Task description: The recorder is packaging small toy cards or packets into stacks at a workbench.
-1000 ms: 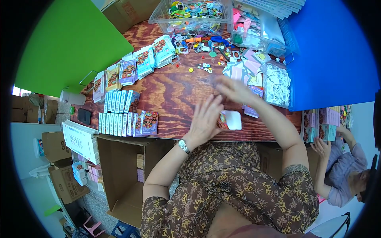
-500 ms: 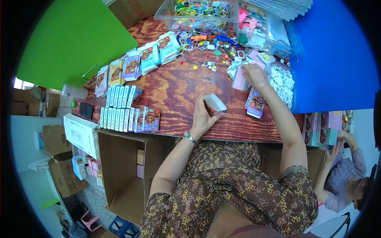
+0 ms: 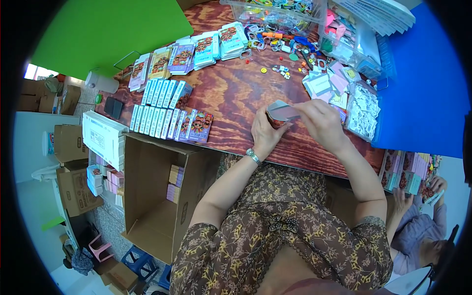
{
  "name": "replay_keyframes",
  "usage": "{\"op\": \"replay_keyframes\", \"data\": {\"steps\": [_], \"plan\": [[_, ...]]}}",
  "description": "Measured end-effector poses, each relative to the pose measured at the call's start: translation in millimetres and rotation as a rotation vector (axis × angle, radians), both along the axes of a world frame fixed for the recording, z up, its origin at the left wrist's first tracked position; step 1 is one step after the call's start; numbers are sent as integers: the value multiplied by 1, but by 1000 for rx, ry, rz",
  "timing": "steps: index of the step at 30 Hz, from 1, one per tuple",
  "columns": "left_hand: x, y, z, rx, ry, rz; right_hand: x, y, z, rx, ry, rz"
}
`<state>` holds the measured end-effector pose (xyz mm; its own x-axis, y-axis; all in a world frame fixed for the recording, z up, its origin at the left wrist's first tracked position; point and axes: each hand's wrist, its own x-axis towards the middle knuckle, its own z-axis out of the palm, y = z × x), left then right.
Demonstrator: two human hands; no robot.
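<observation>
My left hand (image 3: 265, 133) is closed round a small printed cardboard box (image 3: 278, 120), held upright over the table's near part with its top flaps up. Above it, my right hand (image 3: 323, 126) pinches a thin greyish card (image 3: 294, 110) whose far end reaches the box's mouth; whether it is inside I cannot make out. Past my right hand lies a loose pile of grey and pink cards (image 3: 319, 84). A purple printed box beside that hand is mostly hidden by it.
Filled boxes (image 3: 157, 122) stand in two rows at left, behind them stacks of flat cartons (image 3: 205, 49). Trinkets (image 3: 282, 42) lie beneath a clear bin (image 3: 275, 14). At right is a tray of white pieces (image 3: 363, 112). A cardboard carton (image 3: 152, 191) stands below. Another person (image 3: 418, 223) works at right.
My right hand has left the card pile and come to the box with a card pinched in it. My left hand still holds the box. The whole view has shifted.
</observation>
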<state>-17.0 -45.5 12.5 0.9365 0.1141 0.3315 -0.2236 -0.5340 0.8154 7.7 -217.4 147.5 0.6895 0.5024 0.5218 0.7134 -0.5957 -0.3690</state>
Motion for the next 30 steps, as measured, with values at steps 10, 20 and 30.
{"op": "replay_keyframes", "data": {"steps": [10, 20, 30], "plan": [[6, 4, -11, 99, -150, 5, -3, 37, -47, -398, -266, -52], [5, 22, -10, -11, -12, -153, 8, 40, -35, -358, -178, 60], [20, 35, -15, 20, -71, -15, 89, -14, -70, -12, 1, -120]]}}
